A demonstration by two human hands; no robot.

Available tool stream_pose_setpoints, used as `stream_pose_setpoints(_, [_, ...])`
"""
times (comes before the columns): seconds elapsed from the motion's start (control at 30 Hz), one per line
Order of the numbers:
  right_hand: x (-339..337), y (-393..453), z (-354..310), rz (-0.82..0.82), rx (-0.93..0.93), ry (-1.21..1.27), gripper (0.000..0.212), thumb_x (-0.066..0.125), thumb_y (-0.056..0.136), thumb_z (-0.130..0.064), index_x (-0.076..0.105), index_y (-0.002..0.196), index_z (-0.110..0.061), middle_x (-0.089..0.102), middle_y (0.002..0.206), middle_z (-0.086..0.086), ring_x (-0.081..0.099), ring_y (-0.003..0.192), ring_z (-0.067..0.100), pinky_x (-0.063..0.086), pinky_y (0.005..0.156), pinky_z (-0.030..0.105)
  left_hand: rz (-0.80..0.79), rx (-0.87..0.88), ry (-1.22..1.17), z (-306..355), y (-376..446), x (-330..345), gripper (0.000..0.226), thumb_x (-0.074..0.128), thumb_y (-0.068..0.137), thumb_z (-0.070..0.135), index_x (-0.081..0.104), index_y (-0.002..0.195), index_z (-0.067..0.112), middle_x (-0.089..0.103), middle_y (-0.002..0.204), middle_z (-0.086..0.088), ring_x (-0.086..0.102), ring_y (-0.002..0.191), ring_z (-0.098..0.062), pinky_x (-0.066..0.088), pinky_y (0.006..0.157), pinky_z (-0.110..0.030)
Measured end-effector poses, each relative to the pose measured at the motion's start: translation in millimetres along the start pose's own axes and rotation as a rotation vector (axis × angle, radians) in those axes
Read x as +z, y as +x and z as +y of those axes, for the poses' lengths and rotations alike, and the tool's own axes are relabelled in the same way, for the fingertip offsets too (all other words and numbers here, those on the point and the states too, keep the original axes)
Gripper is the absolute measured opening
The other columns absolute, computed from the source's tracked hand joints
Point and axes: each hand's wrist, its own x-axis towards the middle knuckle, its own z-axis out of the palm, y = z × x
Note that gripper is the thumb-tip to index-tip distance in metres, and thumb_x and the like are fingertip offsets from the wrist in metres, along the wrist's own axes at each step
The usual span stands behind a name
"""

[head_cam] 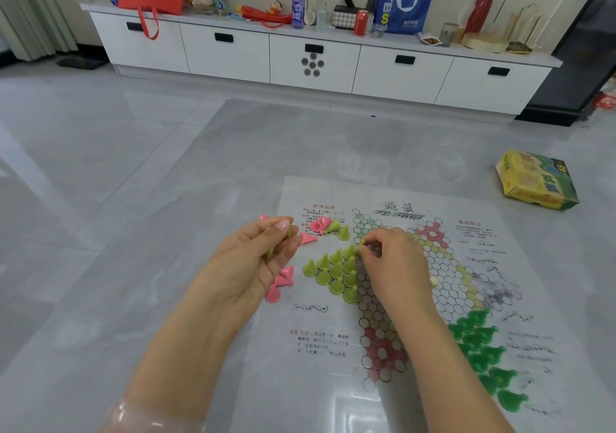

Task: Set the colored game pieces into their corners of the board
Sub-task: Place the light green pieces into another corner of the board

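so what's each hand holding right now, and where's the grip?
Right hand pinches one yellow-green piece at its narrow tip, over the yellow-green cluster. Left hand grips yellow-green pieces in curled fingers; exact hold is hidden.

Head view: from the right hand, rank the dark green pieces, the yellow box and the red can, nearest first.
From the right hand:
1. Dark green pieces, on the board's near right corner.
2. Yellow box, on the floor, far right.
3. Red can, on the cabinet at the back.
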Motion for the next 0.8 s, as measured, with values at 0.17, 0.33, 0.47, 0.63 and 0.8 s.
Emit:
stream_pose_setpoints(0.17, [-0.9,-1.6,-0.4,-0.013,-0.003,0.024,0.014,0.059,0.085,-0.015,0.065,0.098,-0.014,0.055,0.090,-0.003,0.052,0.092,0.016,0.033,0.071,0.020,-0.016,0.006,0.046,-0.9,1.0,-1.7,0.016,0.050,0.086,-0.005,0.064,0.079,0.001,0.068,0.068,-0.006,0.067,0.057,-0.006,0.055,0.057,-0.013])
stream_pose_setpoints(0.33, [-14.9,-8.3,-5.8,0.060,-0.058,0.119,0.025,0.055,0.088,-0.013,0.061,0.112,-0.015,0.062,0.103,-0.001,0.055,0.092,0.012,0.039,0.079,0.019,-0.065,0.029,0.183,-3.6,-1.7,-2.0,0.022,0.048,0.087,-0.006,0.067,0.082,0.005,0.066,0.076,-0.004,0.066,0.060,-0.003,0.055,0.064,-0.015])
stream_pose_setpoints(0.47, [-34.6,-19.3,-26.9,0.023,-0.214,0.407,0.018,0.057,0.087,-0.012,0.066,0.097,-0.025,0.061,0.088,-0.020,0.057,0.084,-0.001,0.042,0.073,0.006,-0.115,0.078,0.455,-11.1,-6.7,3.2,0.028,0.053,0.088,0.003,0.074,0.076,0.018,0.061,0.059,0.001,0.054,0.048,-0.002,0.037,0.062,-0.022])
stream_pose_setpoints(0.63, [-39.7,-29.5,-34.5,-0.146,-0.231,0.581,0.015,0.059,0.085,-0.012,0.069,0.092,-0.022,0.064,0.088,-0.012,0.060,0.074,-0.007,0.045,0.061,0.004,-0.134,0.137,0.608,-22.1,-12.2,11.4,0.012,0.064,0.081,0.004,0.059,0.083,0.015,0.056,0.055,0.006,0.043,0.041,0.000,0.034,0.041,-0.009])
stream_pose_setpoints(0.8, [-45.2,-32.4,-31.3,-0.251,-0.184,0.675,0.022,0.061,0.083,-0.008,0.066,0.080,-0.030,0.068,0.081,-0.006,0.064,0.067,0.003,0.052,0.058,0.016,-0.122,0.167,0.612,-24.6,-9.6,13.2,0.015,0.065,0.079,0.003,0.059,0.073,0.015,0.054,0.045,0.012,0.041,0.039,0.002,0.034,0.041,-0.008])
